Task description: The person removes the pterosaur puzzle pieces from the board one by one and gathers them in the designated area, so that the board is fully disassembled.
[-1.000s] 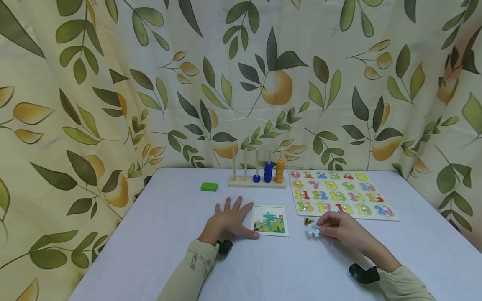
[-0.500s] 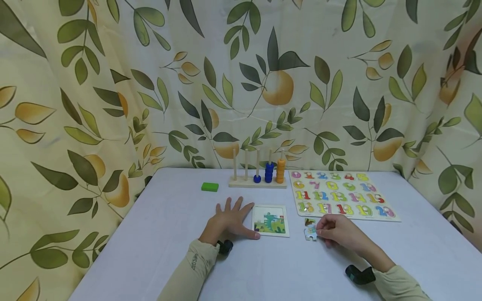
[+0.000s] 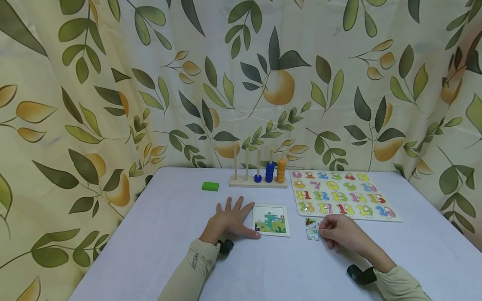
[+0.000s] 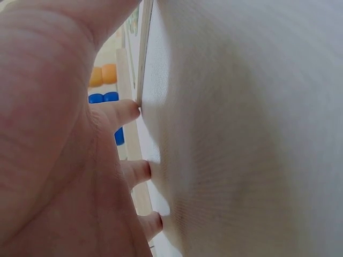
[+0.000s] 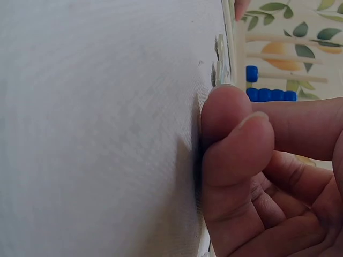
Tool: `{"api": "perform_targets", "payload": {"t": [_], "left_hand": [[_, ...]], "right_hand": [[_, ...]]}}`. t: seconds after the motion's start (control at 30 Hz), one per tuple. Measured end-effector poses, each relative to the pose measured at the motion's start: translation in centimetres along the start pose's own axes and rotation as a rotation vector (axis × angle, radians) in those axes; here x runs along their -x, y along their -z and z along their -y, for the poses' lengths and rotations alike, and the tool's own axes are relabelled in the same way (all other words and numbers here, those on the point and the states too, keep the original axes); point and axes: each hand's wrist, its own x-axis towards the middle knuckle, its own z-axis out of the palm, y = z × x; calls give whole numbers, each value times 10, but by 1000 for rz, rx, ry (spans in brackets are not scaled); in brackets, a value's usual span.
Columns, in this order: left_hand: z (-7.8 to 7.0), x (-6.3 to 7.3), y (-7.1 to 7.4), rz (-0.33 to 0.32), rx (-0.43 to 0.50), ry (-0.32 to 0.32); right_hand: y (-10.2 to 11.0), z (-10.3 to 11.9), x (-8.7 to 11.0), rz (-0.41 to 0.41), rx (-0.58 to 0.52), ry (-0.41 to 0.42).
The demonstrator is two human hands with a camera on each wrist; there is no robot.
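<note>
With fingers spread, my left hand (image 3: pixel 230 220) rests on the tabletop, its thumb at the lower left corner of a small white-framed jigsaw puzzle (image 3: pixel 270 220) that shows a green dinosaur. In the left wrist view, fingertips (image 4: pixel 142 170) meet the cloth beside the frame's edge. To the right of the frame lie a few loose jigsaw pieces (image 3: pixel 312 234), pale blue with a brown patch. My right hand (image 3: pixel 340 234) pinches at their right edge, thumb and forefinger together. The right wrist view shows those curled fingers (image 5: pixel 236 150) low over the cloth; they hide most of what they grip.
A wooden bead counter (image 3: pixel 257 183) with blue and orange beads stands at the back. Behind my right hand lies a number board (image 3: pixel 340 194). A green block (image 3: pixel 210 186) sits at the back left. A leaf-patterned curtain (image 3: pixel 241 83) hangs behind the table (image 3: pixel 150 251).
My right fingertips have shifted slightly toward the right edge of the loose pieces, which now lie flatter. My left hand and the framed puzzle stay in place.
</note>
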Motion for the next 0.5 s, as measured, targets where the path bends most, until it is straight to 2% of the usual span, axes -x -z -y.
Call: {"api": "perform_targets", "payload": {"t": [0.27,0.5], "left_hand": [[3,-7,-3,6,4,-1],[10,-20,-12,5,10,5]], "right_hand": [[1,2,-5,-8,10,48],[-4,12,-13,-38,28,102]]}}
